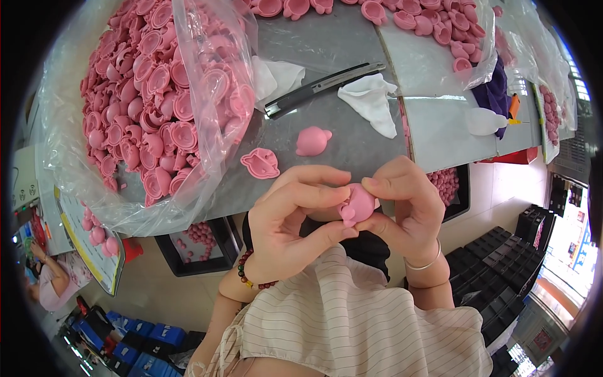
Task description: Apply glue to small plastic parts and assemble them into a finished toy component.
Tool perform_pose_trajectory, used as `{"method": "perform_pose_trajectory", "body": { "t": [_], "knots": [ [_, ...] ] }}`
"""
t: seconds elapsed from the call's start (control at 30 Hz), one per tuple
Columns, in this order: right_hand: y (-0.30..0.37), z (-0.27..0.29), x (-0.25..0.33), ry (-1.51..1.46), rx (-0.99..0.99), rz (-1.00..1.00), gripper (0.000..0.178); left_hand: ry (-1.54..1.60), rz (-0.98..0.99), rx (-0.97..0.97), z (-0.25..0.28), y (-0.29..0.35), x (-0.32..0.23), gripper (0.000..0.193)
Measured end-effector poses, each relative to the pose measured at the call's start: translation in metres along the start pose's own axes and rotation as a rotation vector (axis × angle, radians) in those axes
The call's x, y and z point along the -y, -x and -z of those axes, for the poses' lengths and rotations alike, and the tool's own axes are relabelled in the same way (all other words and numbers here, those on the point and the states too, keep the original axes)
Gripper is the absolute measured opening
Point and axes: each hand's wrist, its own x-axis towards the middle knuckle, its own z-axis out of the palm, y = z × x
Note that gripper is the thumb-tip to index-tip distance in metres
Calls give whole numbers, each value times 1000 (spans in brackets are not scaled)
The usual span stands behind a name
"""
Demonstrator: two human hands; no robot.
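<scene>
Between my two hands, just past the table's near edge, is a small round pink plastic piece [360, 206] with little knobs on it. My left hand [292, 220] pinches its left side with thumb and forefinger. On its other side, the thumb and forefinger of my right hand [405, 210] grip it too. Beyond my hands, a rounded pink piece [313, 141] lies dome up on the grey tabletop [295, 41]. Left of that one rests a hollow pink half shell [260, 163], its open side showing.
A clear plastic bag [217, 125] heaped with pink half shells fills the table's left. A dark curved bar [323, 89] lies between white cloths [370, 103]. More shells [440, 25] spread at the far right, near a white bottle [485, 122]. Black trays [200, 248] sit below the table edge.
</scene>
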Motion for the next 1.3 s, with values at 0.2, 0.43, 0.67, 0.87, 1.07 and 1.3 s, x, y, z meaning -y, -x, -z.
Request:
{"method": "perform_pose_trajectory", "body": {
  "t": [0.2, 0.43, 0.67, 0.87, 1.07, 1.3],
  "knots": [
    [8, -9, 4, 476, -100, 355, 43, 68, 46, -1, -3, -1, -2, 55],
    [17, 6, 1, 472, -279, 388, 28, -1, 68, -78, -1, -2, -6, 52],
    [16, 58, -29, 736, -849, 196, 41, 171, 143, -111, 0, 0, -12, 53],
    [-11, 97, -36, 731, -766, -143, 46, 426, 284, -16, 4, -1, -13, 59],
    [-17, 119, -41, 655, -722, -284, 27, 811, 361, 112, 10, 0, -10, 64],
    [-18, 111, -52, 700, -739, -262, 28, 435, 267, -90, 13, 10, -35, 49]
  ]
}}
